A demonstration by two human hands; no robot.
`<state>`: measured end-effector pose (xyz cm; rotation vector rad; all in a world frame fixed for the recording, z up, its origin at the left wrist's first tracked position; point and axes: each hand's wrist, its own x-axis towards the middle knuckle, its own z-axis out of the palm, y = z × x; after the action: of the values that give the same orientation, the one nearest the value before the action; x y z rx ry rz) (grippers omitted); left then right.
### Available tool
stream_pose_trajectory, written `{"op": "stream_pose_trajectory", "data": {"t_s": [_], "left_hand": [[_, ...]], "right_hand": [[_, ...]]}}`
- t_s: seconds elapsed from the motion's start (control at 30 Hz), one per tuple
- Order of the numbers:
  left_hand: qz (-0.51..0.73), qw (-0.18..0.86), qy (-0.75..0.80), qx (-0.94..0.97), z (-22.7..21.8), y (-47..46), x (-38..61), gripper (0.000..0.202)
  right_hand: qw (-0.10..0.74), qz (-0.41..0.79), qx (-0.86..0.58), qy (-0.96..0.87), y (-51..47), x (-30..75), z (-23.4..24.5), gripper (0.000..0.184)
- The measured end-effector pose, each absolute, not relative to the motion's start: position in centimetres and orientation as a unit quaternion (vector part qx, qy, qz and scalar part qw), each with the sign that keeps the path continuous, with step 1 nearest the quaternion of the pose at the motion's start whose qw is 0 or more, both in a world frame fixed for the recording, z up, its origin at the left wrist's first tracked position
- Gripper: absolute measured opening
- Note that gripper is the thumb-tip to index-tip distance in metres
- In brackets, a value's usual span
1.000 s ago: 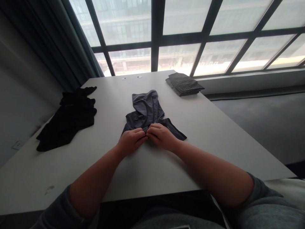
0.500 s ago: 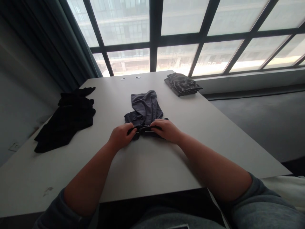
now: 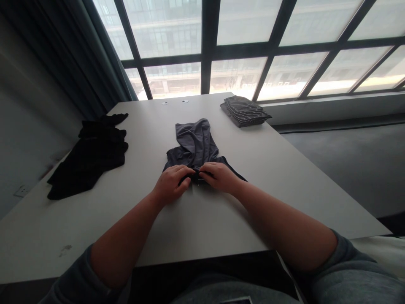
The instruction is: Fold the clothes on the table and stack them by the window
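A grey piece of clothing (image 3: 195,143) with a dark edge lies crumpled on the white table, narrower at its far end. My left hand (image 3: 171,182) is closed on the near dark edge, thumb below and fingers on top. Close beside it, my right hand (image 3: 219,176) pinches the same edge, the fingertips of both hands almost meeting. A dark flap of the cloth spreads out past my right hand. Both hands cover much of the near edge, so its folds are partly hidden.
Black clothing (image 3: 91,156) lies spread along the left side of the white table (image 3: 202,232). A folded, striped dark garment (image 3: 245,111) rests near the far right edge. Beyond the table are a window (image 3: 171,80) and a dark curtain (image 3: 104,59).
My hands have drawn closer together along the near edge of the grey clothing, the left moving right. More of the dark flap now shows out to the right.
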<state>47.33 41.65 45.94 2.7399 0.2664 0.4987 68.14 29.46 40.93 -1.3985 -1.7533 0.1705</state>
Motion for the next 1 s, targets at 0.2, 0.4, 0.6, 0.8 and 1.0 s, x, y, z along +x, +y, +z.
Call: {"op": "stream_pose_trajectory", "data": {"t_s": [0.2, 0.4, 0.6, 0.8, 1.0], "left_hand": [[0.196, 0.11, 0.098, 0.969, 45.0, 41.5, 47.7, 0.015], [0.199, 0.085, 0.073, 0.974, 44.7, 42.2, 47.6, 0.023], [0.181, 0.089, 0.077, 0.976, 44.9, 42.0, 47.6, 0.022], [0.18, 0.09, 0.068, 0.977, 45.2, 42.1, 47.5, 0.028], [0.143, 0.157, 0.113, 0.971, 45.9, 43.0, 47.2, 0.028]], "right_hand": [[0.431, 0.064, -0.564, -0.701, 29.3, 67.7, 40.8, 0.012], [0.428, 0.071, -0.559, -0.707, 29.3, 68.1, 41.0, 0.01], [0.426, 0.063, -0.552, -0.714, 29.3, 67.9, 41.0, 0.018], [0.393, 0.049, -0.557, -0.73, 29.3, 68.1, 41.3, 0.021], [0.365, 0.071, -0.575, -0.729, 29.6, 70.2, 41.8, 0.03]]}}
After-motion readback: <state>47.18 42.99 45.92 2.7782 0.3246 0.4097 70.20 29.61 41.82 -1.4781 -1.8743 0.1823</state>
